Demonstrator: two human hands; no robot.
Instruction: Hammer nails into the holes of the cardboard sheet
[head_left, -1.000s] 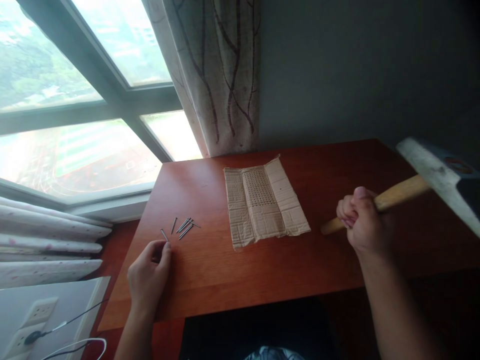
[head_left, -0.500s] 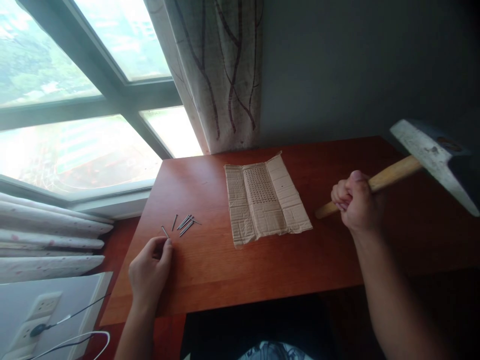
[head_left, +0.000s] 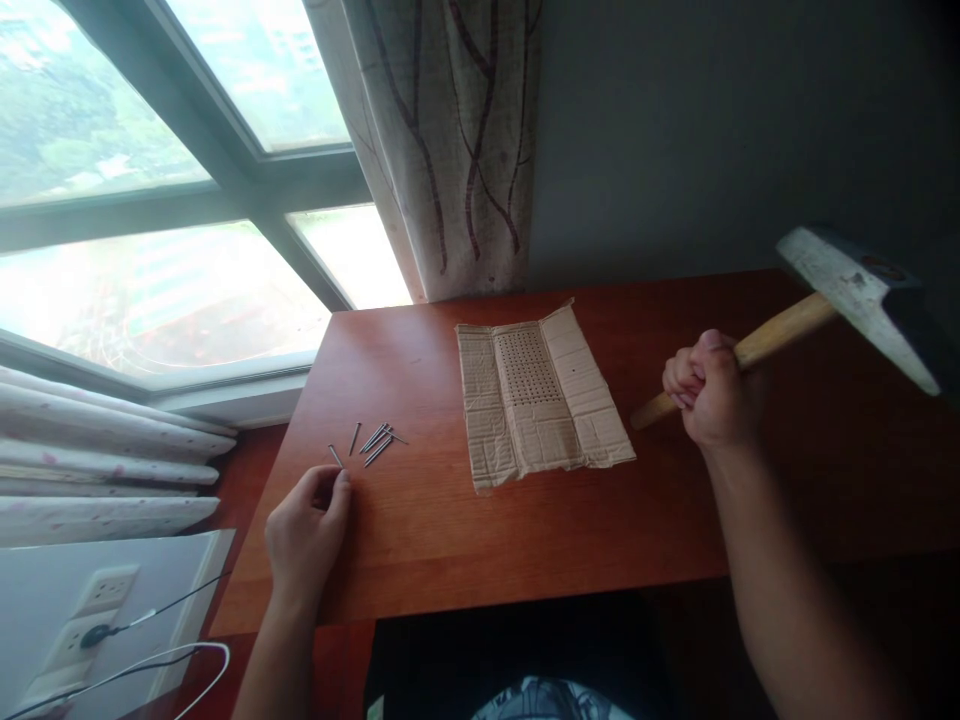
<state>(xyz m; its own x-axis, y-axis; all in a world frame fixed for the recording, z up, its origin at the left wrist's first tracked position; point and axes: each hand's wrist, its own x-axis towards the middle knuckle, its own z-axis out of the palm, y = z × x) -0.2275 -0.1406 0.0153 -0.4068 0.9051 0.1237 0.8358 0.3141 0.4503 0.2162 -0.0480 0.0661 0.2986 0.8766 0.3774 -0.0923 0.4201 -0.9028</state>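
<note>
My right hand (head_left: pixel 709 390) is wrapped round the wooden handle of a hammer (head_left: pixel 787 328), raised at the right with its grey metal head up and to the right. At the left, my left hand (head_left: pixel 309 520) pinches a nail (head_left: pixel 335 456) between thumb and fingertips, its head end sticking up past them. Just beyond lie several loose nails (head_left: pixel 379 443) on the tabletop, some of them crossed. Between my hands rests a creased piece of cardboard (head_left: pixel 544 435), its middle panel dotted with rows of small holes.
The reddish wooden table (head_left: pixel 420 550) reaches back to a dark wall (head_left: pixel 660 130) and a curtain (head_left: pixel 465 150). A window (head_left: pixel 247 170) fills the upper left. At lower left, a plug and cables sit at a wall socket (head_left: pixel 94 630).
The view has shifted slightly, moving the table and cardboard a little to the right in the picture. The hammer head has tilted up slightly. Both hands keep their grips.
</note>
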